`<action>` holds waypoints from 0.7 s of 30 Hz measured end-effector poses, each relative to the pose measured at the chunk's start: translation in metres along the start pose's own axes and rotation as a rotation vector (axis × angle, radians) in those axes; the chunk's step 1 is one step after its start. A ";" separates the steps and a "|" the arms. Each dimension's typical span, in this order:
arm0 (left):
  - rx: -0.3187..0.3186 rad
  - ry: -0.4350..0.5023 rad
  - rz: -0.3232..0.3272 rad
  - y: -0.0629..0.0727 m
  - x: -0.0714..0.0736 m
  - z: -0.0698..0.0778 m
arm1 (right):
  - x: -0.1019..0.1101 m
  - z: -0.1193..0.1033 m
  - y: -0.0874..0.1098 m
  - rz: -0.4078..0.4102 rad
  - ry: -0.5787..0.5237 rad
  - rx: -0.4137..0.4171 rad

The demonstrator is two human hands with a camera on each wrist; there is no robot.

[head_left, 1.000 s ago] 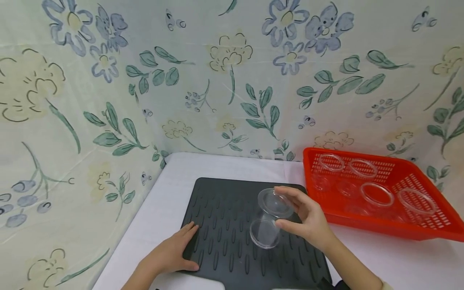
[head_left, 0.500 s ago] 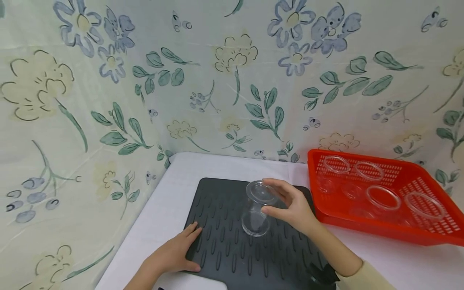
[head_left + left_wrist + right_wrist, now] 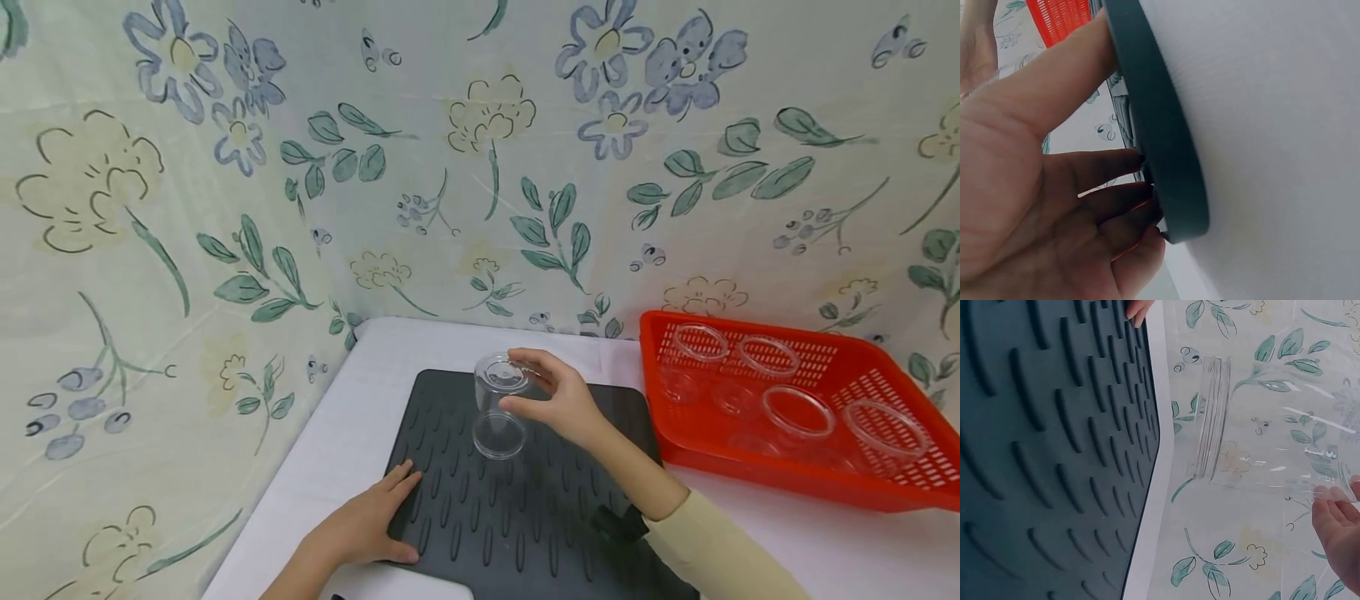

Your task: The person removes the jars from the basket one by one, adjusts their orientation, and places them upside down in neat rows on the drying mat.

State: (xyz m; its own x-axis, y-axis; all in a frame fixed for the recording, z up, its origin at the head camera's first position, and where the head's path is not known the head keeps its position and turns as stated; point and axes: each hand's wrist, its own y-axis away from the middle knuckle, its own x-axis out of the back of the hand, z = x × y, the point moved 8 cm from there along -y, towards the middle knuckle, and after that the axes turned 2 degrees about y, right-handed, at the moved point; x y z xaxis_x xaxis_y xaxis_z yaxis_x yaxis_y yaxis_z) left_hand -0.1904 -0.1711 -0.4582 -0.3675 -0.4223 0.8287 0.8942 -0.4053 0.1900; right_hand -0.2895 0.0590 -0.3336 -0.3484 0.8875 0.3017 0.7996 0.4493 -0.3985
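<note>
A clear plastic jar hangs over the dark ribbed mat, its threaded mouth facing down. My right hand grips it near the base, which is uppermost, with the thumb in front and the fingers behind. In the right wrist view the jar shows see-through walls and a ridged rim on the mat side, apart from the mat. My left hand rests at the mat's left edge, its fingers fairly straight. In the left wrist view its thumb and fingertips touch the mat's thick edge.
At the right stands a red plastic basket holding several clear jars. A white tablecloth lies under the mat, and a floral curtain hangs behind. A white object with a rounded corner shows at the bottom edge.
My right hand has carried the jar left and farther back over the mat, tilting it so its base shows more toward the head view. The left hand has stayed at the mat's edge.
</note>
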 end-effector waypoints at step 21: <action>0.013 -0.065 0.008 0.001 0.002 -0.001 | -0.042 0.023 -0.072 -0.027 -0.031 -0.039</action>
State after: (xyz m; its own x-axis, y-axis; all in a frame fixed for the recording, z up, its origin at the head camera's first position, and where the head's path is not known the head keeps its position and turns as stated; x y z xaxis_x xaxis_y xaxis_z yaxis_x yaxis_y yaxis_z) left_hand -0.1905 -0.1735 -0.4570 -0.3436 -0.3721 0.8623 0.9005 -0.3912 0.1900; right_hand -0.3438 -0.0087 -0.3375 -0.3848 0.8779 0.2850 0.8076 0.4697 -0.3565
